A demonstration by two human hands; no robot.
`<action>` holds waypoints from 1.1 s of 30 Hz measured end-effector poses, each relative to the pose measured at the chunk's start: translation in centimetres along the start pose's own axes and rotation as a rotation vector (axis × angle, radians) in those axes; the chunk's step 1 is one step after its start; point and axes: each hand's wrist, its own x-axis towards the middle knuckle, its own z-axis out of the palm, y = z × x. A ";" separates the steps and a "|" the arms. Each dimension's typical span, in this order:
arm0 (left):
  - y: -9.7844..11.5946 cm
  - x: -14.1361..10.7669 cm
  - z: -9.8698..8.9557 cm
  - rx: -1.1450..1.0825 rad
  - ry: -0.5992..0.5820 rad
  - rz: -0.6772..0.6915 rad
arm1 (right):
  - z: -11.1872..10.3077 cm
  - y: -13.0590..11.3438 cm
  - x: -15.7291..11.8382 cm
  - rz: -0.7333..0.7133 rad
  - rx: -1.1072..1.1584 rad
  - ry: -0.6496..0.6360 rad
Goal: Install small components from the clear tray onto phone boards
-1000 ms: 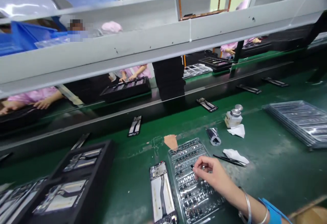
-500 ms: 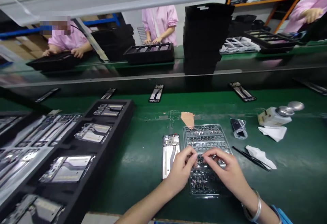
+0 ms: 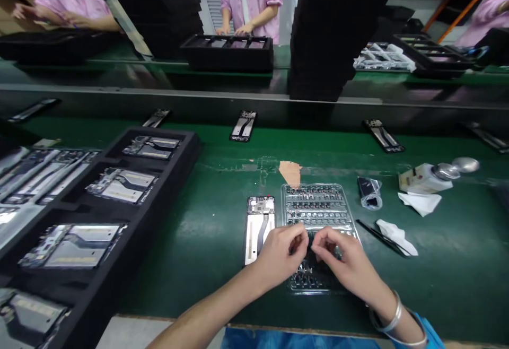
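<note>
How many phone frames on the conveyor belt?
5, in a row on the conveyor belt: phone frame far left, phone frame left of centre, phone frame at centre, phone frame right, phone frame far right. More may lie out of view.

A clear plastic blister tray [image 3: 318, 200] is laid flat on a green workbench mat [image 3: 199, 280]. Its moulded rows are filled with small metal parts [image 3: 316, 214], and its lower part is partly hidden from view. Just beside the tray's left edge, a phone mid-frame [image 3: 252, 245] is placed lengthwise, its long sides roughly parallel to the tray. A small circuit board [image 3: 261, 206] is seated at its far end, and its silver-white panel is crossed by a dark curved ribbon cable [image 3: 261, 235].
</note>
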 end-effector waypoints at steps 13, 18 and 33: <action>0.0 0.3 0.6 -0.119 -0.053 -0.028 | -2.1 2.3 0.3 0.230 -0.644 0.010; 0.1 0.0 1.1 -0.084 -0.085 -0.037 | -2.0 2.7 -0.3 0.201 -0.750 0.096; 0.0 0.2 -0.2 -0.580 -0.111 -0.226 | -6.8 8.8 2.2 0.441 -1.272 0.470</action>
